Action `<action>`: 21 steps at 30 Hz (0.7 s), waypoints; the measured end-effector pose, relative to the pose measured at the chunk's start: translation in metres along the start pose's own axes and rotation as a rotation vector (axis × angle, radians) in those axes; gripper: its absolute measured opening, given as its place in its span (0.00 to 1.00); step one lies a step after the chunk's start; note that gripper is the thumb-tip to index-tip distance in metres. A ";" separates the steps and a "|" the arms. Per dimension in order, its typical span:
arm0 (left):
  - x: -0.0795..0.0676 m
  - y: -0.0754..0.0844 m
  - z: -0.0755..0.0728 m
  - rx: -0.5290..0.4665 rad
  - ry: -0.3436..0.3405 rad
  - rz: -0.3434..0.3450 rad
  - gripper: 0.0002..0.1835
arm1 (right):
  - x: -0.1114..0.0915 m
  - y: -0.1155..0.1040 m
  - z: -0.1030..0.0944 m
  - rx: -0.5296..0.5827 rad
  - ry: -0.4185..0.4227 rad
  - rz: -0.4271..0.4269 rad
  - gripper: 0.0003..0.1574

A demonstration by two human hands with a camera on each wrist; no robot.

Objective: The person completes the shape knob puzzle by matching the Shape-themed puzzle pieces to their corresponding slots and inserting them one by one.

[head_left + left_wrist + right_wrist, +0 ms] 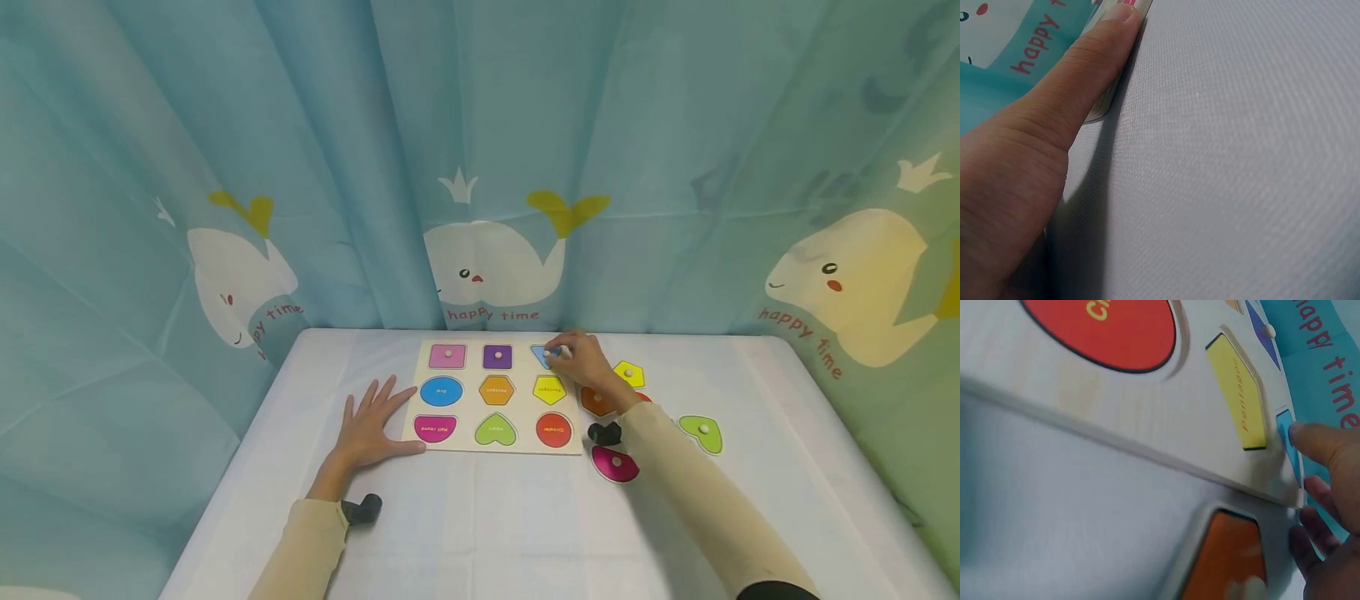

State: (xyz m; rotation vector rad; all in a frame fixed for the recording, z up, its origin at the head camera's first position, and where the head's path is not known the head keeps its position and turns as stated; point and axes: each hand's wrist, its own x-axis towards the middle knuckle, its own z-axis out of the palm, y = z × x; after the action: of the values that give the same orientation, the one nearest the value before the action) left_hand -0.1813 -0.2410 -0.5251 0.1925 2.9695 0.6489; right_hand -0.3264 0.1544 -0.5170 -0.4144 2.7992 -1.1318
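Observation:
A wooden shape puzzle board (pixel 468 442) lies on the white table. Beside its left edge my left hand (pixel 367 429) spreads its fingers, with fingertips and thumb (pixel 1094 59) against the board. At the far right corner, my right hand (pixel 588 362) pinches the knob of a blue triangle piece (pixel 542 356), which sits in its place in the board. One fingertip (pixel 1304 434) covers the knob in the right wrist view, while the lower fingers curl beside the board edge. A pink rectangle piece (pixel 437 358) and a purple square piece (pixel 497 364) fill the other far-row places.
Loose knobbed pieces lie right of the board: a yellow pentagon (pixel 637 377), an orange hexagon (pixel 596 404), a magenta half round (pixel 611 471), a green heart (pixel 693 423) and a partly hidden red one (pixel 645 397). A blue whale-print curtain (pixel 360 275) hangs behind the table.

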 end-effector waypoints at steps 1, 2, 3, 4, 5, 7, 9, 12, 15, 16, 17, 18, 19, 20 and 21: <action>0.000 0.000 0.000 -0.002 0.004 0.004 0.57 | -0.001 -0.001 -0.002 -0.013 -0.010 -0.013 0.20; 0.000 -0.001 0.001 -0.005 0.008 0.007 0.57 | -0.002 -0.001 -0.005 -0.024 -0.017 -0.025 0.22; 0.000 -0.001 0.001 -0.008 0.013 0.009 0.57 | -0.004 -0.002 -0.007 -0.036 -0.022 -0.037 0.24; 0.000 -0.001 0.001 -0.007 0.016 0.011 0.57 | -0.005 -0.002 -0.009 -0.046 -0.026 -0.049 0.25; 0.000 -0.002 0.002 -0.007 0.017 0.014 0.57 | -0.007 -0.003 -0.012 -0.056 -0.029 -0.063 0.26; 0.000 -0.002 0.002 -0.003 0.021 0.019 0.57 | -0.012 -0.004 -0.018 -0.064 -0.032 -0.090 0.28; 0.000 -0.003 0.003 -0.002 0.013 0.014 0.57 | -0.017 -0.003 -0.023 -0.070 -0.035 -0.120 0.28; -0.002 -0.001 0.000 -0.001 0.001 0.008 0.57 | -0.026 -0.003 -0.033 -0.085 -0.052 -0.140 0.29; -0.003 0.002 -0.004 -0.003 -0.005 0.001 0.57 | -0.034 -0.002 -0.043 -0.100 -0.057 -0.167 0.30; -0.003 0.003 -0.005 -0.004 -0.004 0.002 0.57 | -0.037 -0.002 -0.047 -0.104 -0.054 -0.173 0.30; -0.003 0.004 -0.005 -0.002 -0.002 0.003 0.57 | -0.040 -0.001 -0.050 -0.107 -0.045 -0.189 0.30; -0.003 0.004 -0.005 -0.001 -0.003 0.002 0.57 | -0.044 0.000 -0.053 -0.109 -0.036 -0.200 0.30; -0.003 0.004 -0.005 -0.003 -0.003 0.003 0.57 | -0.047 0.002 -0.056 -0.111 -0.025 -0.214 0.29; -0.003 0.004 -0.004 -0.005 -0.003 0.005 0.57 | -0.051 0.003 -0.059 -0.108 -0.016 -0.221 0.29; -0.003 0.003 -0.004 -0.006 -0.005 0.005 0.57 | -0.055 0.005 -0.062 -0.106 -0.008 -0.222 0.29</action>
State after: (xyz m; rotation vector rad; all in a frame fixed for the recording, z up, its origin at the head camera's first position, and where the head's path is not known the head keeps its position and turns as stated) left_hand -0.1788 -0.2401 -0.5198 0.2009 2.9630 0.6572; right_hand -0.2861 0.2147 -0.4770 -0.7541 2.8702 -1.0174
